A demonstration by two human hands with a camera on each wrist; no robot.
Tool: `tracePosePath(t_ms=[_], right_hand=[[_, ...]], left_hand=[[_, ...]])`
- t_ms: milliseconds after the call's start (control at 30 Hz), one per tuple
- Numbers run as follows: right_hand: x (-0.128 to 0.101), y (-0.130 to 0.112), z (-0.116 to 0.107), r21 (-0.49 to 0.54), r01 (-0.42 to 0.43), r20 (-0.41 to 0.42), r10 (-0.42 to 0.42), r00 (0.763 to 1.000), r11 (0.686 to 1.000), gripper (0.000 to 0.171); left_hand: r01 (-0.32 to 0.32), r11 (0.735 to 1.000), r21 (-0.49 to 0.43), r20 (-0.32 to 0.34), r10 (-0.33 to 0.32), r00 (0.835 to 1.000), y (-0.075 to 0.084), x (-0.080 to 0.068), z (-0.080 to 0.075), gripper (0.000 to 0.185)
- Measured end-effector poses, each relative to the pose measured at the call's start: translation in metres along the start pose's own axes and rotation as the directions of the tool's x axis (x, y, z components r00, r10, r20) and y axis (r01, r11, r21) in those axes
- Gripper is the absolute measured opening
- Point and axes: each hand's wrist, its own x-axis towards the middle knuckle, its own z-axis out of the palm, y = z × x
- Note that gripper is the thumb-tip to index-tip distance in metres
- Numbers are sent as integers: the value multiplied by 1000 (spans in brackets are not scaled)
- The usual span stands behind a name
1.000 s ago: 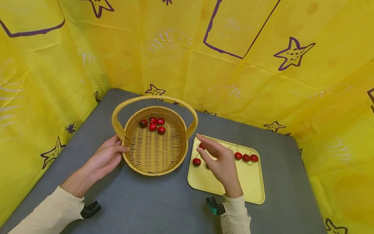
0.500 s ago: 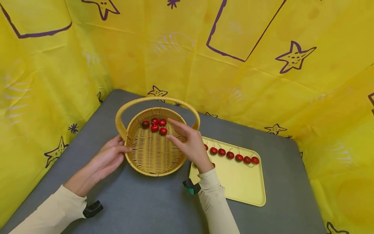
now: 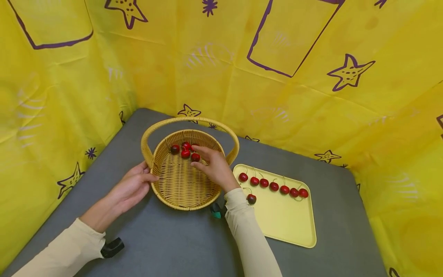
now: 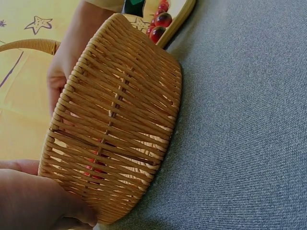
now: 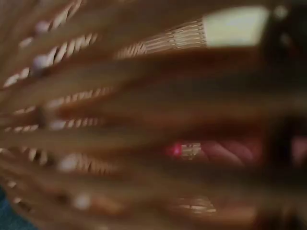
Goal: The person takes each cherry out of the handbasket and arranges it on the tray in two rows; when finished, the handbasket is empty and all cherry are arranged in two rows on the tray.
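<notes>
Right hand [image 3: 214, 167] is inside the wicker basket [image 3: 180, 192], fingers reaching toward 10 o'clock. Fingertips [image 3: 195, 161] sit right at the cherry cluster [image 3: 185, 151] on the far side of the basket floor, touching or just short of the nearest cherry. Thumb and forefinger look drawn together, but I cannot tell whether a cherry is pinched between them; the right wrist view is a blur of wicker and shows nothing of the grip.

Left hand [image 3: 133, 186] is at the basket's 9 o'clock, outside the wall. Thumb lies along the rim, fingers relaxed against the weave, not curled round anything. In the left wrist view, the left hand [image 4: 33, 201] presses the basket [image 4: 120, 124] wall from outside.

The basket stands upright on the grey table [image 3: 173, 242], handle arched over its far side.

Yellow tray [image 3: 287, 223] is just beside the basket at its 3 o'clock. A row of six cherries [image 3: 273, 186] runs along the tray's far edge. One darker cherry [image 3: 251, 199] lies apart, nearer, just beside the right sleeve [image 3: 245, 234].
</notes>
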Motion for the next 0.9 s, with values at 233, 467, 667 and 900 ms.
tracePosePath(t_ms=[233,467,667,900], right_hand=[[10,1,3,-60,-14,2,14,1000,998,53],[12,1,8,-270,-42,-15,39,999,962,52],[15,5,13,-291,-43,-47,31,998,956,49],[18,6,16,-328,10,-54,-29,998,945,43]], left_hand=[[-1,1000,1,-5,1,1000,0,0,-1,89],[-2,1000,-8,1,2,1000,0,-1,0,90],[-3,1000,-5,-3,3,1000,0,-1,0,90],[-3,1000,-6,-8,3,1000,0,-1,-1,90]])
